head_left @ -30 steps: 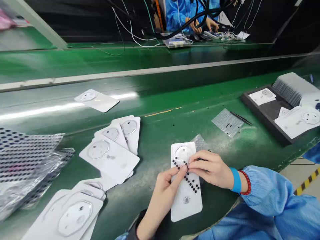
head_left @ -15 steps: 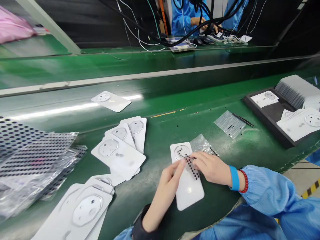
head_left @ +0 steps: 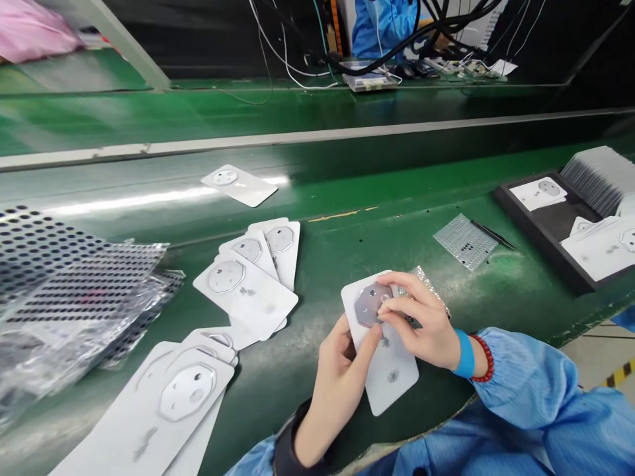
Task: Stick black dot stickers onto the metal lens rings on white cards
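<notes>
A worker in a blue smock sits at a green conveyor bench [head_left: 347, 248] while a blue-sleeved co-worker [head_left: 381, 30] sits beyond it among black cables. A pile of perforated plastic sheets [head_left: 74, 291] lies at the bench's left edge, and a black foam tray [head_left: 555, 226] holding white cards sits at the right, beside a stack of cards [head_left: 598, 178]. Fanned white cards [head_left: 248, 284] lie mid-bench. A clear sheet of black dots [head_left: 464, 241] lies near the right edge, touching black tweezers [head_left: 491, 233]. Near the front edge, the left hand [head_left: 342, 377] grips a white card [head_left: 391, 380], thumb across its face. The right hand [head_left: 421, 324], curled and wearing a blue wristband [head_left: 465, 354] and red beads [head_left: 482, 357], pinches at an octagonal grey film [head_left: 370, 304] on the card.
</notes>
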Tool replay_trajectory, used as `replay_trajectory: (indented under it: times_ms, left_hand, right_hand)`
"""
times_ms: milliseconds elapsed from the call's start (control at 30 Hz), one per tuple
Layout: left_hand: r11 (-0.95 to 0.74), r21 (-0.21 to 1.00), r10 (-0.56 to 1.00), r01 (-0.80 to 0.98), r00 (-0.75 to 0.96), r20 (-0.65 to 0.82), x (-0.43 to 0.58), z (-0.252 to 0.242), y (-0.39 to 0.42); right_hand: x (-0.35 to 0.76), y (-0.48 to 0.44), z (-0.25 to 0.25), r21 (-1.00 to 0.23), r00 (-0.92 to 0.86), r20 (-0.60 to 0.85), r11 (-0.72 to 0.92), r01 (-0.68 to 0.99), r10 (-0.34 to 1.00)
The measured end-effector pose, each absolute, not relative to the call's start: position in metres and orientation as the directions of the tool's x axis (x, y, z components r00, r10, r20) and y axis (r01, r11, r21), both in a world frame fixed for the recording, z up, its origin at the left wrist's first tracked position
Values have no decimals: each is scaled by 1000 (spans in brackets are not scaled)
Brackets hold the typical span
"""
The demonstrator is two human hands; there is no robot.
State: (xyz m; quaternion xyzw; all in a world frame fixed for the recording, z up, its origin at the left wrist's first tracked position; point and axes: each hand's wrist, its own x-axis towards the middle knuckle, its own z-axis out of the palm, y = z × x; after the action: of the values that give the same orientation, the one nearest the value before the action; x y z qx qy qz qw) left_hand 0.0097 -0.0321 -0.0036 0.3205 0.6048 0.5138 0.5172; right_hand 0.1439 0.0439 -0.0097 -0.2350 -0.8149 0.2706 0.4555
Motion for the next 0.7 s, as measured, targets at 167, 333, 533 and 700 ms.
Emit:
replay_trajectory:
  times_ms: [167,333,533,700]
  left_hand:
    - [202,971,933,-127,-278,-230,10,-2,-37]
    - [156,984,947,-82,-271,-173,11,-2,-38]
    - [136,991,931,11,-344,-124,8,-3,-37]
    - [92,991,928,101,-369,-48,8,-6,-38]
  right_hand:
    - [144,42,-13,-508,-495,698,845,169,518]
    - [152,38,-15,-294,-553,747,930,222,369]
    - [160,36,-12,-434,-628,648,887,159,430]
    - [160,38,-9,-504,-583,688,862,45,432]
